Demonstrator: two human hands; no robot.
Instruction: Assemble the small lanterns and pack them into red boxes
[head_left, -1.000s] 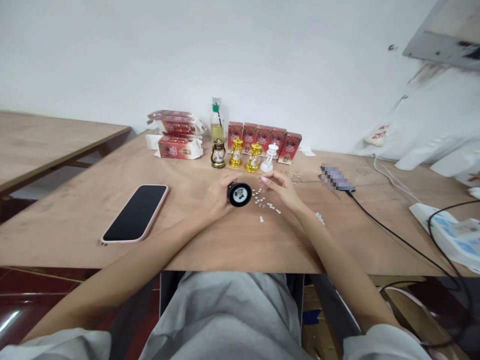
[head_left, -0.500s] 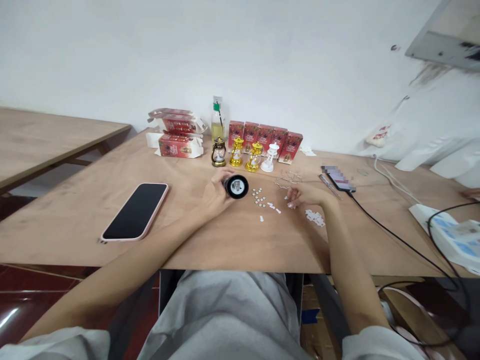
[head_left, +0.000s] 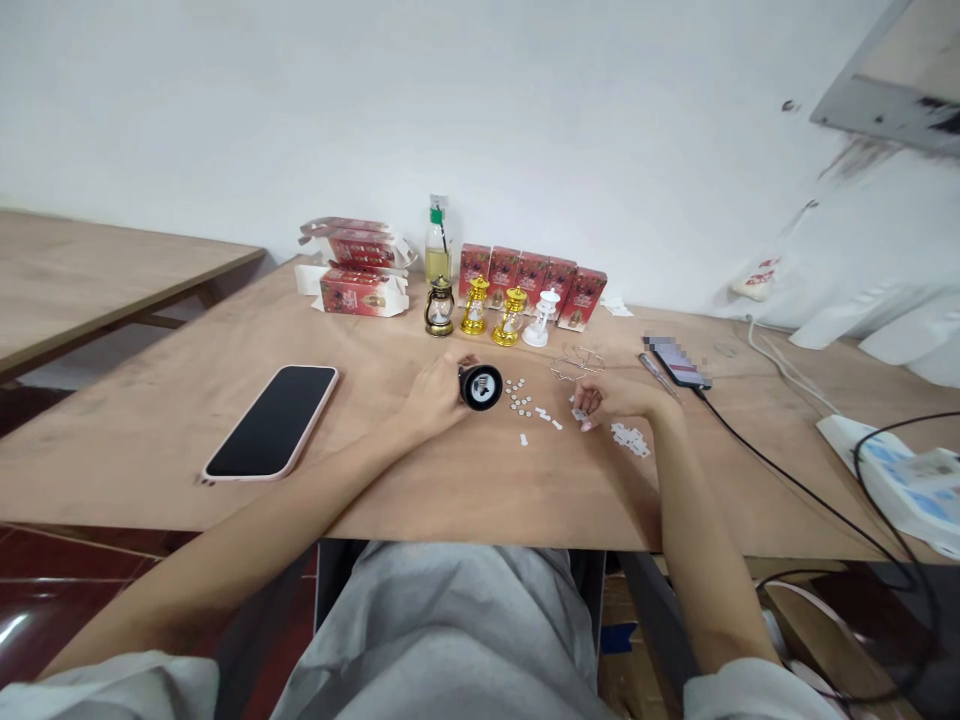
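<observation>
My left hand is closed around a black lantern, tilted so its round underside, with a pale inner disc and some metal parts, faces me. To its right, my right hand hovers low over the table with fingers pinched together; whatever they hold is too small to make out. Between the hands lie several round button cells and a few small white tabs. A pile of white tabs rests beside my right wrist. Thin metal wire pieces are just beyond my right hand.
Toward the wall stand a bronze lantern, gold lanterns, a white lantern, red boxes and a bottle. A large phone lies left; a screwdriver, cabled phone and power strip lie right.
The lantern in my left hand has shifted slightly right and down, and its underside has turned a little. My right hand stays in nearly the same place, fingers still pinched.
</observation>
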